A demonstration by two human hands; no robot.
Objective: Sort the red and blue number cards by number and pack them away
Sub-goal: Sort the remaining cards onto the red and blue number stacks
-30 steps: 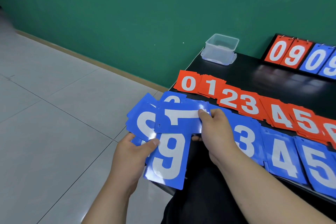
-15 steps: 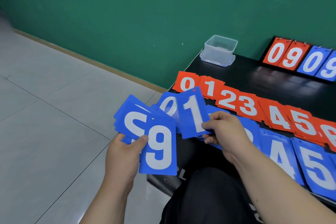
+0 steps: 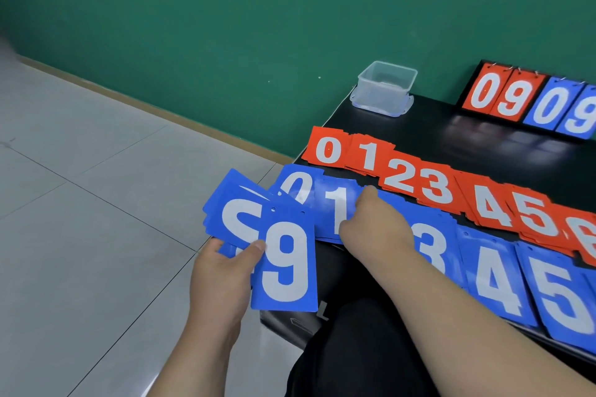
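Beside blue 0 (image 3: pixel 295 187), right hand (image 3: pixel 371 226) apparently pinches blue 1 (image 3: pixel 335 206).

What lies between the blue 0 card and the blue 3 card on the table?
In the head view, the blue 1 card, gripped by the right hand, which hides the rest.

Open table (image 3: pixel 483 148) behind red cards (image 3: pixel 403 177), plastic tub (image 3: pixel 385 89) at corner

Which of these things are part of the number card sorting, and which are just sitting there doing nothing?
Part of the job: fan of blue cards; blue 1 card; row of red cards; row of blue cards.
Just sitting there: scoreboard; clear plastic box, untouched, maybe for packing later.
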